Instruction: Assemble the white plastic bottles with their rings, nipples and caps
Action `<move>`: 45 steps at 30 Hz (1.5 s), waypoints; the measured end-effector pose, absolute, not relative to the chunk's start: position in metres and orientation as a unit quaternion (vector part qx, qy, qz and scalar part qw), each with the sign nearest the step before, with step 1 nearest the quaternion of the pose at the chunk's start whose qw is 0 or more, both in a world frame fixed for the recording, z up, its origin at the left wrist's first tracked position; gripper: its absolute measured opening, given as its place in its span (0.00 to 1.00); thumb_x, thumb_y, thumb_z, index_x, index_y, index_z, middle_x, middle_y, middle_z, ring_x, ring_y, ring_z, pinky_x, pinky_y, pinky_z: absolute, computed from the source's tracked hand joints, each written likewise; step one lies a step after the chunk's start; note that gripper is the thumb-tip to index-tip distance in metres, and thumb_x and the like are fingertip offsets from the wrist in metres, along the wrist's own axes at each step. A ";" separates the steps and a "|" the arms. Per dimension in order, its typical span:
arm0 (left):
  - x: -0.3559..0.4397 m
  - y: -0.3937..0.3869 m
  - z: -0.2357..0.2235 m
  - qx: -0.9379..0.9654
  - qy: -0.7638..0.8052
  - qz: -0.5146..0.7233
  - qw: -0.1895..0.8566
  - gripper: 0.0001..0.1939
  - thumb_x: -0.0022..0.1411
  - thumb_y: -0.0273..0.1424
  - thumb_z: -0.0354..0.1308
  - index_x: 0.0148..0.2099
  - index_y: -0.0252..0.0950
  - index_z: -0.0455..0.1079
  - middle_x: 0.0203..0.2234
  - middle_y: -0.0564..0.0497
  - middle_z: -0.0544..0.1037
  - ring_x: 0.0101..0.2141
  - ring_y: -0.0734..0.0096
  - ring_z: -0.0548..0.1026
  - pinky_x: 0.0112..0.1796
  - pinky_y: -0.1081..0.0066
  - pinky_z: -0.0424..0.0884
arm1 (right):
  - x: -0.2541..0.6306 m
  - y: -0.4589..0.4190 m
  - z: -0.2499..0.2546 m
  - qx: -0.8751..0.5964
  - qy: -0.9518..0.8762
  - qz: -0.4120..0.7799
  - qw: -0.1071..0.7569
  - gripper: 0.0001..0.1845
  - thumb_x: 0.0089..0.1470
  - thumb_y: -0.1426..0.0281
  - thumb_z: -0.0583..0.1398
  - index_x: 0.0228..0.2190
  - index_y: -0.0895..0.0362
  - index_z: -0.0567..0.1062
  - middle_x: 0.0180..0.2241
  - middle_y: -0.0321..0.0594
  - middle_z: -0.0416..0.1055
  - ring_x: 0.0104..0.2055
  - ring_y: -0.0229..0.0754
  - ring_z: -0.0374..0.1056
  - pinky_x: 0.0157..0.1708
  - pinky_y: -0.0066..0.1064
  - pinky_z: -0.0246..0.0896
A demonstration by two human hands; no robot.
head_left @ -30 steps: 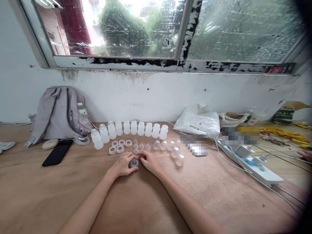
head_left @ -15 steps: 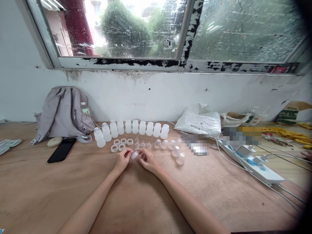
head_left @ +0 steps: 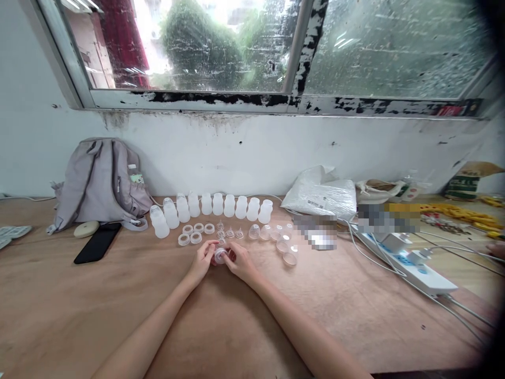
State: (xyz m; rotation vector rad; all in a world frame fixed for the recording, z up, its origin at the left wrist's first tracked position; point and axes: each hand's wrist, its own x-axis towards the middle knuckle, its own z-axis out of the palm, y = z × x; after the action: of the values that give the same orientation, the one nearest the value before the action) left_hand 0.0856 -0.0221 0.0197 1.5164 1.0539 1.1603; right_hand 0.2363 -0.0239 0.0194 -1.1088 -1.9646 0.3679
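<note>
From your head camera: your left hand (head_left: 203, 260) and right hand (head_left: 240, 261) meet at the middle of the table (head_left: 236, 316), fingers pinched together around one small clear cap (head_left: 219, 255), lifted for close work. Bottles (head_left: 213, 206), rings (head_left: 193, 233) and teats wait in rows beyond, below a grimy window (head_left: 276, 47)

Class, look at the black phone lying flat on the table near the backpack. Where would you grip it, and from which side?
Grip the black phone across its two long edges, coming down from above. It lies flat on the table, so only the thin sides offer purchase; the backpack and a round pad crowd its far end.
</note>
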 end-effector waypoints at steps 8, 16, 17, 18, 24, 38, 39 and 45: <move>0.092 -0.036 0.024 0.669 0.396 0.435 0.453 0.15 0.56 0.36 0.49 0.45 0.35 0.62 0.36 0.47 0.75 0.36 0.66 0.74 0.34 0.67 0.72 | 0.235 -0.019 0.014 -0.510 -0.714 0.203 0.435 0.02 0.42 0.74 0.53 0.21 0.56 0.62 0.19 0.32 0.62 0.21 0.33 0.57 0.22 0.23 0.50; 0.089 -0.036 0.017 0.726 0.446 0.401 0.336 0.15 0.56 0.29 0.46 0.47 0.36 0.61 0.32 0.49 0.77 0.25 0.72 0.75 0.29 0.72 0.71 | 0.229 -0.017 0.016 -0.518 -0.690 0.263 0.431 0.13 0.40 0.75 0.53 0.33 0.54 0.61 0.18 0.27 0.59 0.20 0.34 0.57 0.21 0.23 0.50; 0.089 -0.036 0.016 0.733 0.449 0.397 0.323 0.15 0.56 0.29 0.47 0.47 0.36 0.61 0.31 0.50 0.77 0.24 0.72 0.74 0.28 0.72 0.71 | 0.228 -0.016 0.016 -0.521 -0.690 0.265 0.427 0.14 0.40 0.75 0.53 0.34 0.54 0.61 0.17 0.27 0.59 0.20 0.34 0.57 0.21 0.23 0.50; 0.089 -0.036 0.016 0.740 0.451 0.392 0.310 0.16 0.56 0.29 0.47 0.47 0.36 0.61 0.31 0.50 0.77 0.23 0.72 0.74 0.28 0.72 0.71 | 0.228 -0.016 0.016 -0.525 -0.690 0.265 0.423 0.14 0.40 0.75 0.53 0.34 0.54 0.61 0.17 0.27 0.58 0.20 0.34 0.57 0.21 0.23 0.49; 0.094 -0.040 0.014 0.755 0.481 0.379 0.235 0.16 0.56 0.29 0.47 0.48 0.38 0.61 0.30 0.51 0.77 0.26 0.70 0.75 0.28 0.73 0.70 | 0.227 -0.015 0.019 -0.554 -0.693 0.241 0.393 0.15 0.39 0.77 0.52 0.33 0.53 0.62 0.17 0.28 0.58 0.20 0.35 0.58 0.22 0.23 0.49; 0.087 -0.030 0.020 0.689 0.514 0.416 0.295 0.12 0.57 0.37 0.47 0.37 0.37 0.67 0.27 0.51 0.77 0.24 0.72 0.73 0.25 0.75 0.68 | 0.224 -0.029 0.023 -0.472 -0.676 0.336 0.456 0.08 0.47 0.70 0.52 0.31 0.57 0.68 0.17 0.30 0.59 0.19 0.32 0.55 0.20 0.23 0.51; 0.087 -0.030 0.019 0.695 0.520 0.412 0.278 0.12 0.57 0.37 0.48 0.37 0.37 0.68 0.27 0.51 0.77 0.25 0.71 0.74 0.27 0.75 0.68 | 0.222 -0.029 0.022 -0.475 -0.677 0.327 0.457 0.07 0.46 0.71 0.52 0.30 0.57 0.68 0.17 0.30 0.59 0.19 0.32 0.55 0.20 0.23 0.51; 0.087 -0.034 0.019 0.725 0.540 0.377 0.201 0.11 0.56 0.35 0.48 0.39 0.39 0.67 0.25 0.53 0.76 0.26 0.70 0.74 0.27 0.74 0.66 | 0.221 -0.028 0.017 -0.470 -0.692 0.304 0.456 0.07 0.44 0.75 0.51 0.28 0.57 0.66 0.18 0.31 0.60 0.19 0.33 0.55 0.20 0.23 0.51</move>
State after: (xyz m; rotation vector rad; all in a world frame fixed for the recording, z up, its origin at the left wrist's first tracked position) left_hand 0.0872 -0.0335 0.0191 2.0255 1.5073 1.0535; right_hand 0.2208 -0.0282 0.0174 -1.1583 -1.7072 0.7488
